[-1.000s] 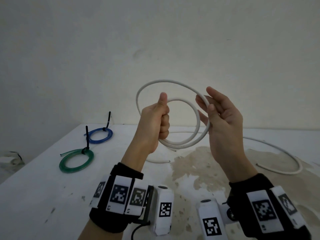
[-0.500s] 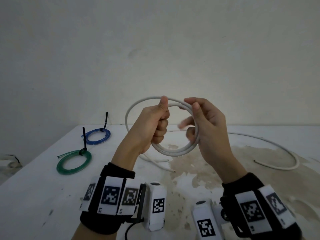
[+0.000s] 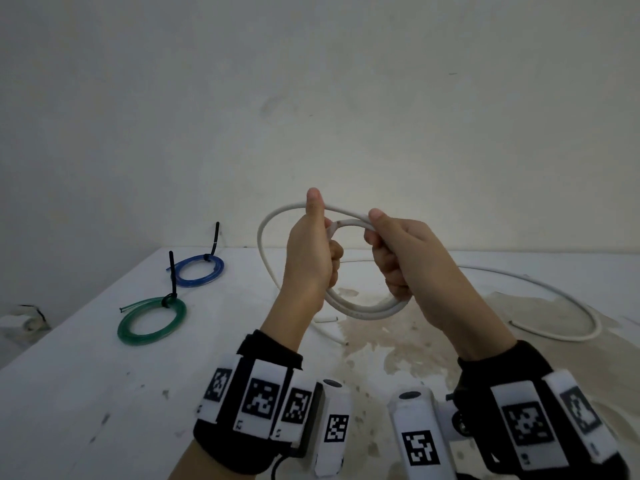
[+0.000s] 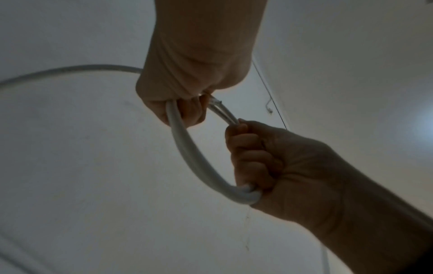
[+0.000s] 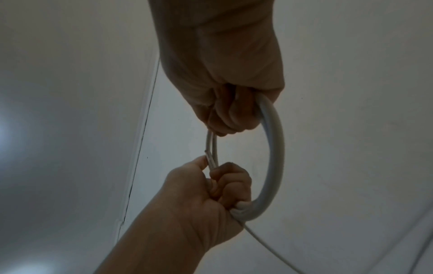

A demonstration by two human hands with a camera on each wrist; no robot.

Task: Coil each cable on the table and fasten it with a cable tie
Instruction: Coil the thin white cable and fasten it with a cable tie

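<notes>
Both hands hold a white cable [image 3: 363, 310] up above the table, wound into a small coil. My left hand [image 3: 311, 251] grips the coil's left side in a fist, thumb up. My right hand [image 3: 398, 258] has its fingers curled round the coil's right side. A wider loop [image 3: 265, 258] bulges out to the left of my left hand. The left wrist view has the coil [image 4: 194, 161] running between the two fists, and so does the right wrist view, with its coil [image 5: 274, 153]. The cable's loose tail [image 3: 568, 303] trails in an arc over the table at the right.
A blue coil [image 3: 201, 270] and a green coil [image 3: 152, 320], each fastened with a black cable tie, lie on the white table [image 3: 86, 393] at the left. A brown stain [image 3: 381, 344] covers the table's middle and right. A plain wall rises behind.
My right hand, open a second ago, has closed round the coil's right side. The large upper loop has been pulled down into a tighter coil, and both hands sit closer together.
</notes>
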